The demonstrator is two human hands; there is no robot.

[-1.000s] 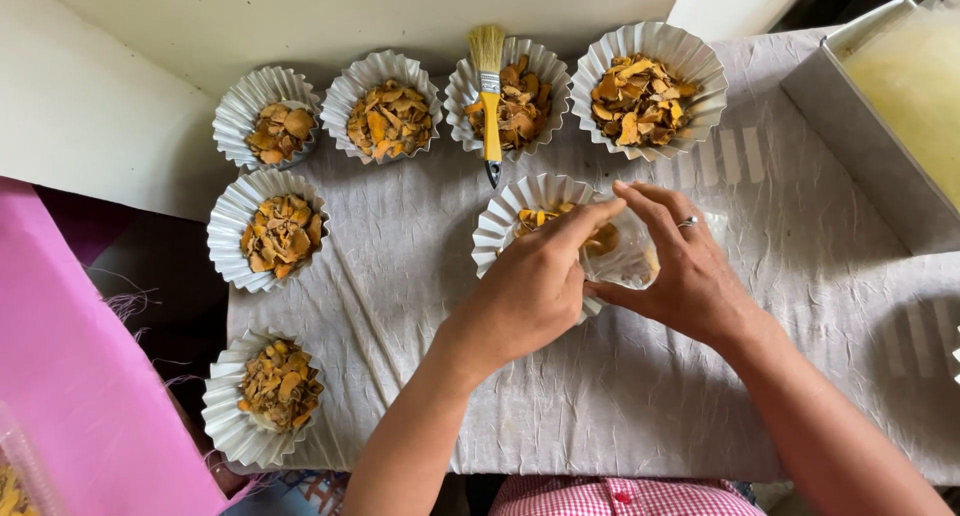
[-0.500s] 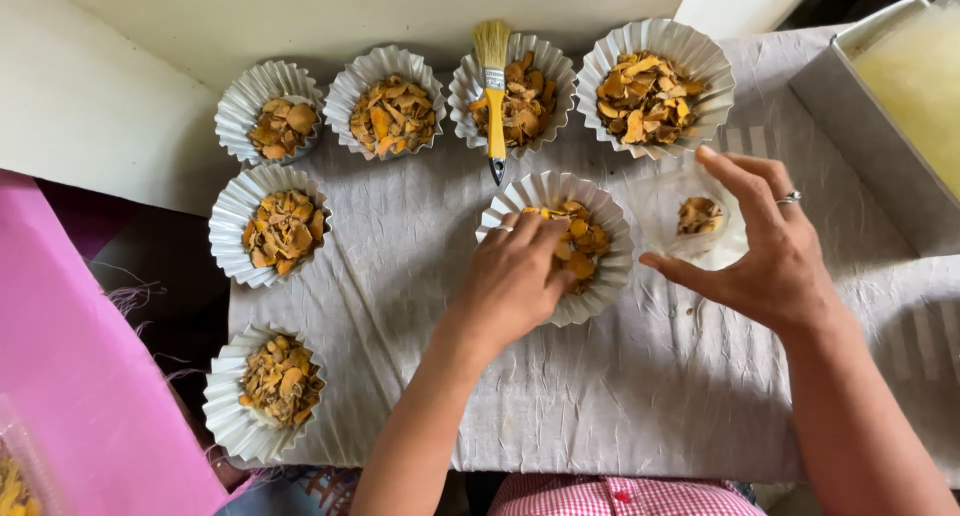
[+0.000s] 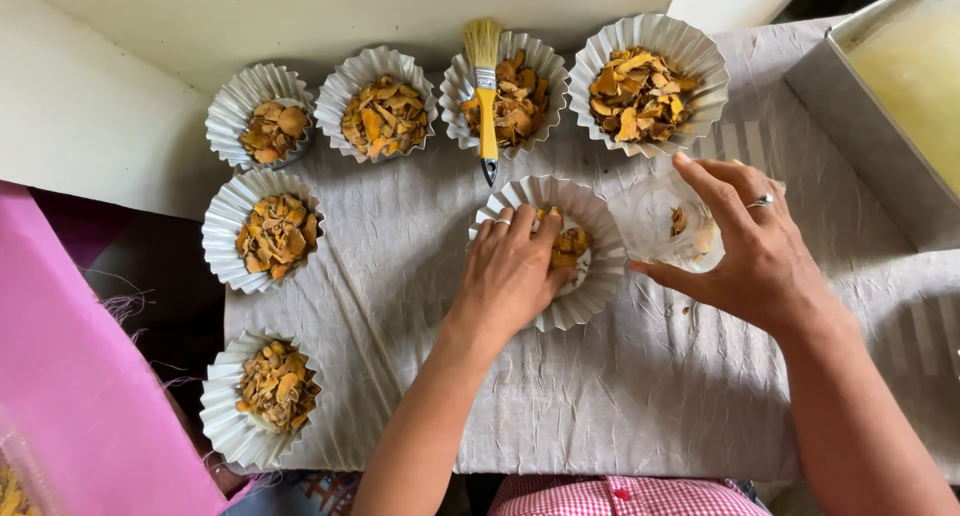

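Grey cloth (image 3: 650,376), left hand (image 3: 515,276) in fluted cup (image 3: 600,266)

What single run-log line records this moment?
left hand: fingers in fluted cup of orange chips | right hand: holding clear bag beside it | brush: across far cup
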